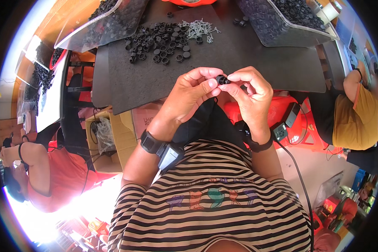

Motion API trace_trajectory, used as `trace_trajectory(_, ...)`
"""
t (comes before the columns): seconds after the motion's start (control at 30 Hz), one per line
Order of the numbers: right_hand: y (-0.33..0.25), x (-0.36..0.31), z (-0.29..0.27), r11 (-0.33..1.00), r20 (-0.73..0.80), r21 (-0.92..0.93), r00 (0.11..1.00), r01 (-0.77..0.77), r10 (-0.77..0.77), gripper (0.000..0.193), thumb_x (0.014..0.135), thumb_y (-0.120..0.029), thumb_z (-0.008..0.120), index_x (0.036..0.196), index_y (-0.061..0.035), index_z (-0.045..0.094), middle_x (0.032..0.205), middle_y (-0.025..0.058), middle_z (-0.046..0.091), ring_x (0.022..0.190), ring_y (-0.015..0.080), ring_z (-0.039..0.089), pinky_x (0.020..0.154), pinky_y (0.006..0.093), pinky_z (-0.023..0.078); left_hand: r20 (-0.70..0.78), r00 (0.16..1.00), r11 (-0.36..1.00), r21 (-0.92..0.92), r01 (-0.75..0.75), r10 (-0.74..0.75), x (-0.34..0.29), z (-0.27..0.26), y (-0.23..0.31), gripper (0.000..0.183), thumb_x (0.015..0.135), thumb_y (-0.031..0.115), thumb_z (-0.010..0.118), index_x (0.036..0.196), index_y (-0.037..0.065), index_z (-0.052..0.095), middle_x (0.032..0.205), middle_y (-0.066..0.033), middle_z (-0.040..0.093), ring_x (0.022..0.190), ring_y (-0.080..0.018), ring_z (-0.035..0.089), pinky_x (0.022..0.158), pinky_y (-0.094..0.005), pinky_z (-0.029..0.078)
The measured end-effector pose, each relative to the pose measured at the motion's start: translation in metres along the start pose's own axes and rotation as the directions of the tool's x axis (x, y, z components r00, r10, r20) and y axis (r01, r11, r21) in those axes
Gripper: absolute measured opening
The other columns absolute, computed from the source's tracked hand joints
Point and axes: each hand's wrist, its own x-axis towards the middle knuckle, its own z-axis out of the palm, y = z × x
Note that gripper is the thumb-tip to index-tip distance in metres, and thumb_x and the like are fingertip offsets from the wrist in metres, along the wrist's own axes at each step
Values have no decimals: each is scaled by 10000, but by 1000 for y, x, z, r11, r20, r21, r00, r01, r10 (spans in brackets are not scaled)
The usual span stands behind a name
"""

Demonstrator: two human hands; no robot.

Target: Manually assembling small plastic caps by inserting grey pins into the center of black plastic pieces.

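My left hand (192, 90) and my right hand (250, 90) meet at the near edge of a dark mat (222, 59), fingertips pinching one small black round part (221, 79) between them. Farther back on the mat lies a loose heap of the same black ring-shaped parts (157, 40), with a small pile of silver screws (198, 28) beside it. A dark band sits on each wrist.
Clear plastic bins of black parts stand at the back left (101, 23) and back right (281, 21). An open cardboard box (111, 143) sits on the floor at my left. A person in orange sits left (50, 168), another in yellow right (355, 117). A red stool (281, 111) is under the table.
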Motion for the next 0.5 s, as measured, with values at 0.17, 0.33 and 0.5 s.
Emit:
trace_trajectory(0.17,-3,-2,-2,999,-6,6,999,-34,34,185,716,14,783,852,4,658,802,59,634,709,121,643,631,237,533,17,1000,999,-43,23,-22,-2,-1,-1,225,941,57,579,1164,38,599,1085,-58,640,985,-119,613,860,-254,522)
trace_trajectory(0.33,-4,-2,-2,1000,1,4,1000,-27,27,190,701,11,794,834,1,659,790,56,634,699,122,643,629,237,532,50,998,997,-78,29,-25,-2,-3,-4,233,939,67,585,1171,55,600,1106,-64,637,991,-123,610,868,-262,519)
trace_trajectory(0.5,-6,-1,-3,999,14,-35,1000,0,0,186,691,3,802,822,-5,669,777,52,644,694,121,643,620,236,526,32,999,995,-90,36,-33,-3,-2,-4,245,932,86,599,1175,59,598,1102,-47,630,963,-122,611,872,-267,517)
